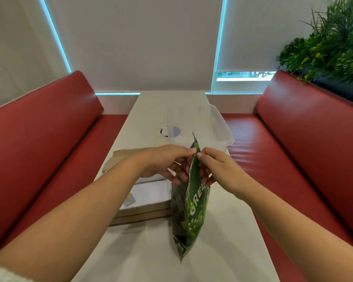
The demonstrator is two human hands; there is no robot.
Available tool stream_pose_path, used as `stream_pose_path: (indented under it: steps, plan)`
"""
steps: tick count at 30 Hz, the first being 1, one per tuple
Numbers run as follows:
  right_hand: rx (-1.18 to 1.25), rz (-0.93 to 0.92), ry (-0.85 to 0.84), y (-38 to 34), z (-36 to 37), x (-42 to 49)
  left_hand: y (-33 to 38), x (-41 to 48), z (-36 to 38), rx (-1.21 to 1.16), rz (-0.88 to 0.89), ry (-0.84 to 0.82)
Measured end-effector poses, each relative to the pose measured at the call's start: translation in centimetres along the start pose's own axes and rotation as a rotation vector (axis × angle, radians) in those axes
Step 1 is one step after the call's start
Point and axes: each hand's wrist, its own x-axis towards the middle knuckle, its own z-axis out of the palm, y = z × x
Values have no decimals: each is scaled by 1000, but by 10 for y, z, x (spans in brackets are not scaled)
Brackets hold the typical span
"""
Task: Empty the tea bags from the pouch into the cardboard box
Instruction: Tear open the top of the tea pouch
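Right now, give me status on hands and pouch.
Left hand, right hand pinch top of green pouch. Pouch upright, cardboard box at its left. Clear tub behind.

1. I see the green pouch (pixel 190 210) standing upright on the white table (pixel 222 231).
2. The left hand (pixel 165 161) and the right hand (pixel 216 165) pinch its top edge from either side.
3. The open cardboard box (pixel 143 212) sits just left of the pouch, with a small packet (pixel 129 199) inside.
4. I see a clear plastic tub (pixel 218 129) behind the pouch.
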Motion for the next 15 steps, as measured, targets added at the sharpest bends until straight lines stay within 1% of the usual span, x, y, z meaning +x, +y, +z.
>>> stream_pose_path:
  steps: [4, 8, 15]
  plan:
    - [-8, 3, -31, -5, -3, -1, 6, 2, 7, 7, 15, 51]
    - [-10, 27, -68, -7, -4, 0, 10, 1, 12, -5, 30, 62]
    - [162, 97, -162, -9, -5, -3, 5, 1, 15, -73, 39, 82]
